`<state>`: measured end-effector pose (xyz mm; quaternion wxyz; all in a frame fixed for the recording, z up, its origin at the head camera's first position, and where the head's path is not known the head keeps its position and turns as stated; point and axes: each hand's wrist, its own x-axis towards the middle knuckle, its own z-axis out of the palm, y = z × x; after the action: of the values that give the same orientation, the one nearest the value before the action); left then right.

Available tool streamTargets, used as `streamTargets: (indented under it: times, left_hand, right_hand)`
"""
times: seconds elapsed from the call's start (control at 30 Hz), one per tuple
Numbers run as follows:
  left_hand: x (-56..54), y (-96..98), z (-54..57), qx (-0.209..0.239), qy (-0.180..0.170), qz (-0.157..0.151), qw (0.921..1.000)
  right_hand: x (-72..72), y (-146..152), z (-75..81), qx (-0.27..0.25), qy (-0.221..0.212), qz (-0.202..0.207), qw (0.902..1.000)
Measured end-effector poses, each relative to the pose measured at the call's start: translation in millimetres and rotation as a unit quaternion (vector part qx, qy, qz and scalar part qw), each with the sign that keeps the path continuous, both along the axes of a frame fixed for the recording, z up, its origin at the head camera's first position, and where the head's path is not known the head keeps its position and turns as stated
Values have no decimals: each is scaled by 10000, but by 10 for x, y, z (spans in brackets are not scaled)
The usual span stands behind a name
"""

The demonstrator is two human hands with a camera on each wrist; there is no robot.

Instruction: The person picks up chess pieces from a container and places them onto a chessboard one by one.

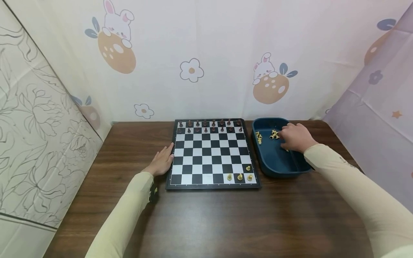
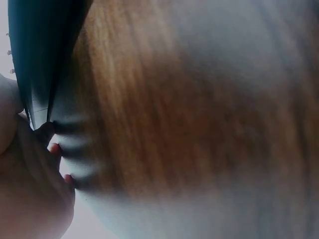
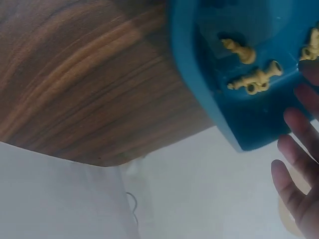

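My left hand (image 1: 161, 161) lies on the table at the left edge of a black-and-white chessboard (image 1: 211, 152), its fingers touching the frame. In the left wrist view, fingertips show along the board's dark side. My right hand (image 1: 297, 138) reaches into a blue tray (image 1: 274, 175) right of the board. Its fingers (image 3: 299, 127) are spread and loosely bent, with the foremost beside pale yellow chess pieces (image 3: 311, 47) at the picture's right edge. More yellow pieces (image 3: 256, 79) lie in the tray. On the board, several yellow pieces (image 1: 240, 177) stand at the near right corner.
Two rows of dark red chess pieces (image 1: 205, 129) stand along the board's far side. A low divider (image 1: 294, 161) crosses part of the tray. The brown wooden table (image 1: 206, 222) ends at a patterned curtain (image 1: 222, 86) behind.
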<state>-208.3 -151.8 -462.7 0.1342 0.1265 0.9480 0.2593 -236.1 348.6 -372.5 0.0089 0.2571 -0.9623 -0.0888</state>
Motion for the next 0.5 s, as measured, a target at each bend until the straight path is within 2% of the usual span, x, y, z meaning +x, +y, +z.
streamTargets:
  times: [0.3,0.5]
  left_hand:
    - [-18,-7,-28,8,-2,-39,10000]
    - [-1,-5,-4,6,-7,-11,10000]
  right_hand:
    - [-69,103,-168,527,-256,-430,9974]
    - [-40,158,-276,779,-220,-368,9960]
